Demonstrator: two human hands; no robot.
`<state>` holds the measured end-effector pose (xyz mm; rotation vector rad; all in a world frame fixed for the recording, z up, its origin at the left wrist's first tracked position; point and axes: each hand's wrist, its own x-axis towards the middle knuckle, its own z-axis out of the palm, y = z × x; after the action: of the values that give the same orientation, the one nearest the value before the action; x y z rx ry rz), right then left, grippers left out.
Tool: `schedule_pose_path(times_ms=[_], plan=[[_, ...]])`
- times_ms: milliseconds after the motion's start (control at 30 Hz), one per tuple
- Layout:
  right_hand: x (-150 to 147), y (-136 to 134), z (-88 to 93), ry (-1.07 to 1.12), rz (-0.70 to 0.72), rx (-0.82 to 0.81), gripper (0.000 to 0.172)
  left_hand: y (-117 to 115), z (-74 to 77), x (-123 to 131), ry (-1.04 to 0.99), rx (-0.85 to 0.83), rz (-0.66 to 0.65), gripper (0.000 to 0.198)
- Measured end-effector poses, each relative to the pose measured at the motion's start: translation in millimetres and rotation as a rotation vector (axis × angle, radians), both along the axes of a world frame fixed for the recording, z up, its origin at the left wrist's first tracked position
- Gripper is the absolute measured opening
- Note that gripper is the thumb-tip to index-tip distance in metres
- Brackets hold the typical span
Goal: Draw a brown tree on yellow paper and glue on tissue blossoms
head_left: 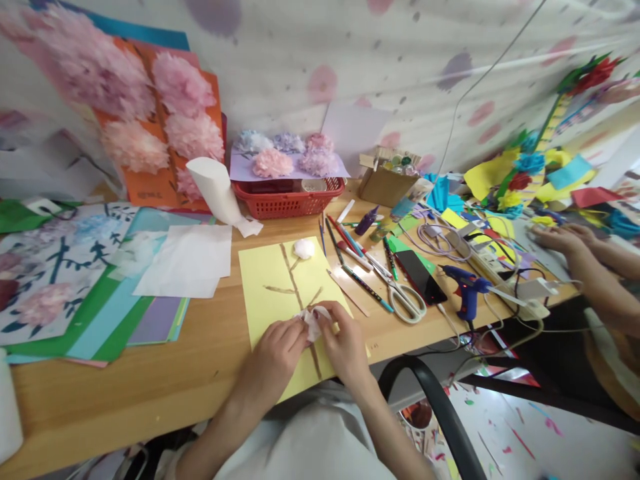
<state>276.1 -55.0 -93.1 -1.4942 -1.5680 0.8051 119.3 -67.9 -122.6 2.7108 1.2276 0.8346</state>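
A yellow sheet [273, 280] with brown paper branches glued on it lies on the wooden table [190, 373] in front of me. A finished white tissue flower [303, 249] sits at the top of one branch. My left hand [277, 353] and my right hand [344, 343] meet over the sheet's lower part. Both pinch a small crumpled white tissue piece [313, 321] between their fingertips.
White tissue sheets [187, 260] and coloured paper lie to the left. A red basket [287, 195], pens, scissors [405, 298], a phone [423, 275] and a blue glue gun [467, 293] lie to the right. Another person's hands [560, 239] work at far right. A black chair arm [435, 400] curves below.
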Motion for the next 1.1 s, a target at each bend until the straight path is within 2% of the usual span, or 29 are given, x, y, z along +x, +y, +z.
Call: schedule_pose_path(times_ms=[67,167,367,500,600,700,800,933,1100], plan=[[-7,-7,-1.5,-0.066,0.0,0.049,0.019,0,1.4,0,0.002,0.009,-0.016,0.02],[-7,-11,-3.7,-0.131,0.089,0.148,0.026,0,1.8,-1,-0.033,-0.027,-0.011,0.018],[6,-15,-12.1,-0.092,0.169,0.155,0.033,-2,2.4,1,-0.164,-0.212,0.11,0.014],[11,-18,-12.7,-0.164,0.172,0.216,0.036,0,0.1,2,-0.131,-0.149,0.138,0.029],[17,-22,-8.8,-0.061,0.201,0.149,0.031,1,-2.7,1,-0.048,-0.099,0.104,0.03],[22,-24,-5.4,0.141,0.099,0.064,0.023,1,-3.6,0,-0.041,-0.095,0.07,0.028],[23,-20,-5.8,0.149,-0.085,-0.018,0.023,2,-2.7,-1,-0.077,-0.093,0.049,0.027],[18,-12,-11.6,0.151,-0.101,-0.118,0.029,2,-3.4,-1,-0.093,-0.114,0.035,0.027],[10,-4,-13.4,0.205,-0.189,-0.097,0.024,1,-2.1,3,-0.056,-0.067,0.035,0.026]])
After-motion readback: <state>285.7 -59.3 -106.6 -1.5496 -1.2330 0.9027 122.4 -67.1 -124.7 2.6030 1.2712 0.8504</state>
